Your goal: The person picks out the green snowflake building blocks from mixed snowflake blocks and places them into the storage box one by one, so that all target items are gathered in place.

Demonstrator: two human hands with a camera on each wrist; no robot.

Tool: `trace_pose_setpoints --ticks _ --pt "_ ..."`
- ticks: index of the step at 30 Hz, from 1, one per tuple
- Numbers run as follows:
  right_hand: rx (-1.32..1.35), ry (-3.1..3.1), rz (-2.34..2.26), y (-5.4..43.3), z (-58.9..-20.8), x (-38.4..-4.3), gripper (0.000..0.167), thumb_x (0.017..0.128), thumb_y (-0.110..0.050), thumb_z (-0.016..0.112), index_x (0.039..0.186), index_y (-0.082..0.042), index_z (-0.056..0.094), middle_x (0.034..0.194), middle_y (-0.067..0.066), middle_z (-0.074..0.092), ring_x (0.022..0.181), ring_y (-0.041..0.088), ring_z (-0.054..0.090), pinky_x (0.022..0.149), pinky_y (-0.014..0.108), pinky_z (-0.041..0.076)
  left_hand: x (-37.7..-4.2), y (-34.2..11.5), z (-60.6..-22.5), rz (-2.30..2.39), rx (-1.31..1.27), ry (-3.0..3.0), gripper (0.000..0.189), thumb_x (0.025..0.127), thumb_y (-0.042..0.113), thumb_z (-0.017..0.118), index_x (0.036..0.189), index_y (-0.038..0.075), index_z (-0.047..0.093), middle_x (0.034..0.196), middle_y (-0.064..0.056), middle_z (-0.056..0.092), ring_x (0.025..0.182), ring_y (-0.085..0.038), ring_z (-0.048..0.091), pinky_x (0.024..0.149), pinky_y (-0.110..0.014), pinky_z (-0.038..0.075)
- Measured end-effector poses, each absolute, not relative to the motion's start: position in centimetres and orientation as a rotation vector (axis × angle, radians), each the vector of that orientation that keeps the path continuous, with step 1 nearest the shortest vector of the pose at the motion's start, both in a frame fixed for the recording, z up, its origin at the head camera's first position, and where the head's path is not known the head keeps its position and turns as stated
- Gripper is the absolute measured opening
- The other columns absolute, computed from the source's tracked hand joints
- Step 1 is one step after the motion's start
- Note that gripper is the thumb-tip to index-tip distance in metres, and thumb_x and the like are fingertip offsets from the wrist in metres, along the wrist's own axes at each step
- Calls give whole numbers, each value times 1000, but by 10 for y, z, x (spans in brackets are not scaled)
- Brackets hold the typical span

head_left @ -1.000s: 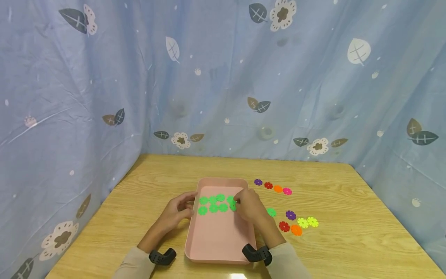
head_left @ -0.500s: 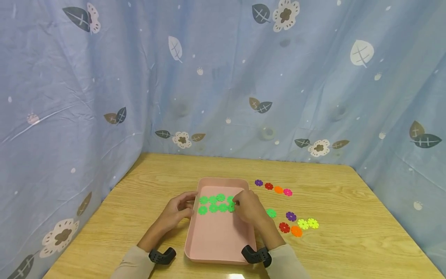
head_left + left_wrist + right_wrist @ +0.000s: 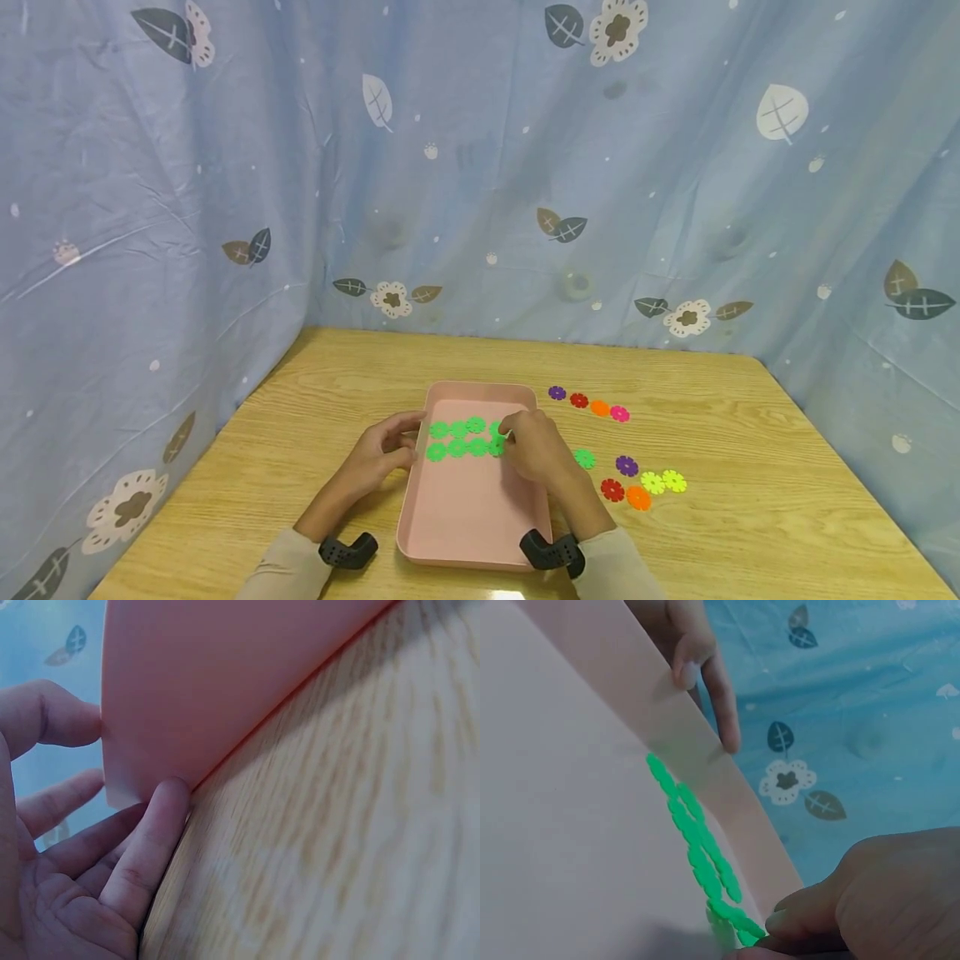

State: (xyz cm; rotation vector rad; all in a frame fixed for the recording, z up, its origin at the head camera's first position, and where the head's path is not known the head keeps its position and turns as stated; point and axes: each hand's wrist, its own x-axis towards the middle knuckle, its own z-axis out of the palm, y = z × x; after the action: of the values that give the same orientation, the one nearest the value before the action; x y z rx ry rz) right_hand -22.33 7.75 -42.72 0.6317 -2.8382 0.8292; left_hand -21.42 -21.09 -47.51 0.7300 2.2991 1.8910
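In the head view a shallow pink tray (image 3: 472,517) stands on the table. Flower-shaped green plastic discs (image 3: 457,447) lie inside it in two rows near the far end. My right hand (image 3: 536,447) reaches over the tray's right wall and pinches a green disc (image 3: 751,934) at the right end of the near row; its fingertips partly cover the disc. My left hand (image 3: 378,454) rests its relaxed fingers (image 3: 154,840) against the outside of the tray's left wall (image 3: 187,690), holding nothing between them.
Right of the tray lie a green disc (image 3: 584,459), a purple disc (image 3: 627,466), a red disc (image 3: 612,490), an orange disc (image 3: 639,498) and two yellow discs (image 3: 674,481). Farther back is a short line with a pink disc (image 3: 619,414). A blue patterned curtain (image 3: 480,167) encloses the table.
My right hand has shifted the pinched green disc slightly left, and the near row's middle discs have slid a little left with it. My left hand has stayed at the tray wall.
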Motion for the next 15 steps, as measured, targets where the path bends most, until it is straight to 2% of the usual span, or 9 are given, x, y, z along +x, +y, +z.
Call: trace_pose_setpoints --ticks 6,13,15 --pt "626 -2830 856 81 -423 -221 23 88 6 63 106 1 77 105 12 74 80 20 61 67 30 51 -214 -211 -475 1892 727 2297 62 92 2 58 150 -5 40 143 -33 48 105 -34 63 78 -38 62" --pt "579 -2782 972 96 -413 -222 18 93 4 62 106 3 75 99 12 73 63 14 51 58 26 45 -216 -211 -477 1890 737 2312 62 91 2 59 149 -7 41 142 -33 49 103 -31 64 78 -37 62" --pt "539 -2777 1037 101 -411 -223 16 93 3 63 106 3 73 97 11 72 65 12 57 58 24 50 -216 -211 -477 1890 734 2314 62 91 2 59 149 -7 41 142 -33 49 102 -30 64 77 -37 62"
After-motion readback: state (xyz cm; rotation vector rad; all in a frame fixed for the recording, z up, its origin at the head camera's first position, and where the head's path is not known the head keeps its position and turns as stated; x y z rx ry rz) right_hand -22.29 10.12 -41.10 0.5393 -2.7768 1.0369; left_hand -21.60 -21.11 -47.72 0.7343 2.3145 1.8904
